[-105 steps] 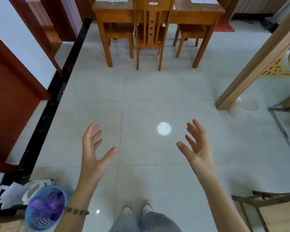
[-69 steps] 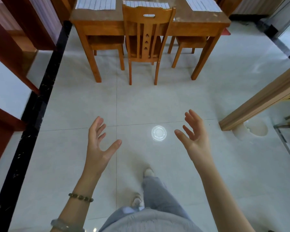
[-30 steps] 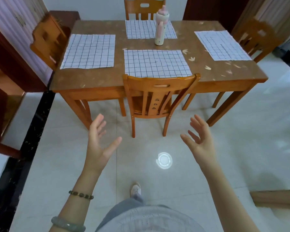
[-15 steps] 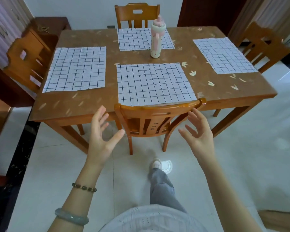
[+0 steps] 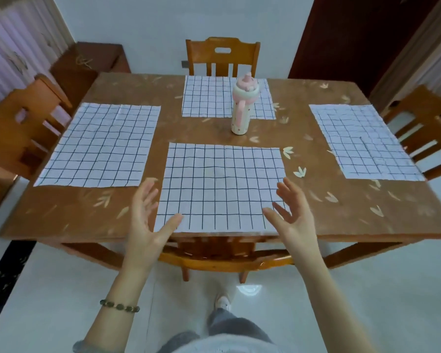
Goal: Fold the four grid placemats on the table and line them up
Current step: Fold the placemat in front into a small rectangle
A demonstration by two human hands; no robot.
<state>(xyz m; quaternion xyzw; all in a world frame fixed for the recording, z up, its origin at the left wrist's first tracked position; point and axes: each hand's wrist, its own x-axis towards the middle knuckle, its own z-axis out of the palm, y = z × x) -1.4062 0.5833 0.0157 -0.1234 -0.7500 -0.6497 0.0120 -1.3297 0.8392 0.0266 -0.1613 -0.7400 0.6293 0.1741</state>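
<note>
Four white placemats with a black grid lie flat and unfolded on the brown wooden table (image 5: 87, 215): a near one (image 5: 222, 184) at the front edge, a left one (image 5: 99, 145), a far one (image 5: 206, 96) and a right one (image 5: 362, 141). My left hand (image 5: 145, 220) hovers with spread fingers over the near mat's left front corner. My right hand (image 5: 290, 212) hovers the same way over its right front corner. Both hands hold nothing.
A white and pink bottle (image 5: 242, 108) stands upright at the table's middle, in front of the far mat. Wooden chairs stand at the near side (image 5: 224, 261), the far side (image 5: 222, 56), the left (image 5: 18, 128) and the right (image 5: 425, 123).
I have walked up to the table, so it fills the view. Both open hands have come forward from in front of the near chair to over the near mat's front corners.
</note>
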